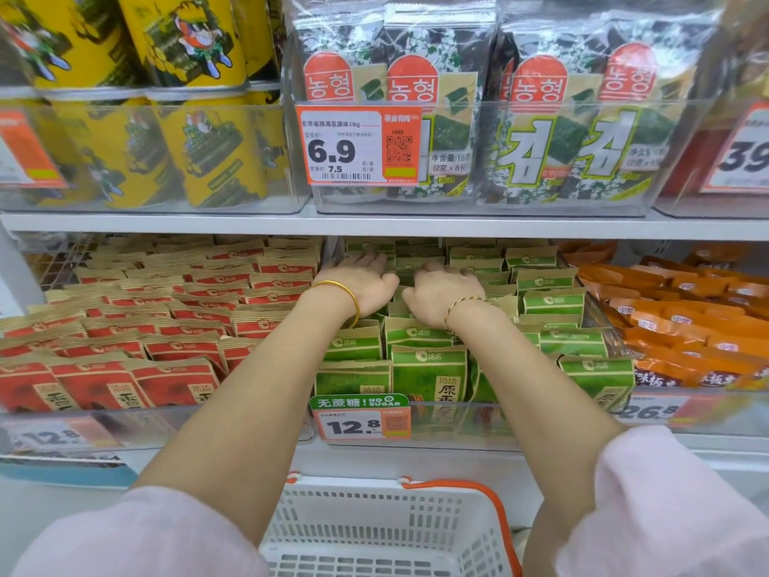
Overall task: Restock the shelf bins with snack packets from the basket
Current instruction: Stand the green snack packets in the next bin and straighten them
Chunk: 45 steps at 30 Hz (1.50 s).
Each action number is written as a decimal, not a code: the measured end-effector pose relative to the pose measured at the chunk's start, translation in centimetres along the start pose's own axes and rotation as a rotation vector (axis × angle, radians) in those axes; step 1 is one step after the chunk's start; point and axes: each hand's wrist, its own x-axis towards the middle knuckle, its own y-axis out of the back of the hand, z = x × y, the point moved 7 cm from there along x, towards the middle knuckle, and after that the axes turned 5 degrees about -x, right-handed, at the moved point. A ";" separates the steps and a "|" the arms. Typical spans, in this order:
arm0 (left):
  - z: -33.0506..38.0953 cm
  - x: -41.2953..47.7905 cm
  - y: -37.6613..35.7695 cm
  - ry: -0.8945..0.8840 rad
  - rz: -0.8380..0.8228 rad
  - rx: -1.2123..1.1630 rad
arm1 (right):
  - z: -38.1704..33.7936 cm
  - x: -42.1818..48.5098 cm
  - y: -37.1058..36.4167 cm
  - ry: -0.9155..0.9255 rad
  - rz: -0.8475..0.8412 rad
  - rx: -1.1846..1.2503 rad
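Pink sleeves frame the bottom of the view, the left sleeve (137, 539) and the right sleeve (666, 505), with a white slotted basket (374, 487) low between them, its orange handle (495, 505) along its right rim. Both bare forearms reach up and forward over the basket into the lower shelf.

The task's things, the green snack packets (428, 376), stand upright in rows in a clear bin (457, 422) at the middle of that shelf, filling it from the front wall to the back. A price label reading 12.8 (360, 422) with a green "no sugar" topper hangs on the bin's front edge, toward its left corner.

The left hand (360, 281), with a gold bangle (345, 293) at the wrist, lies palm down toward the back left of the bin, its fingers stretched forward and resting on the packet tops, not closed round any of them. The right hand (447, 291), with a twisted bracelet (462, 306), sits just beside it, thumbs nearly meeting; its fingers bend down among the packets, and whether they grip one cannot be told.

Red packets (166, 347) fill the bin on the left, orange packets (686, 326) the one on the right. On the shelf above, yellow cans (187, 139) stand at the left and seaweed packs (541, 118) in the middle bin, which carries a 6.9 price label (358, 145).
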 end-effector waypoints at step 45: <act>-0.2 -6.9 3.6 0.137 -0.053 0.114 | 0.0 -5.7 3.0 -0.039 0.289 0.070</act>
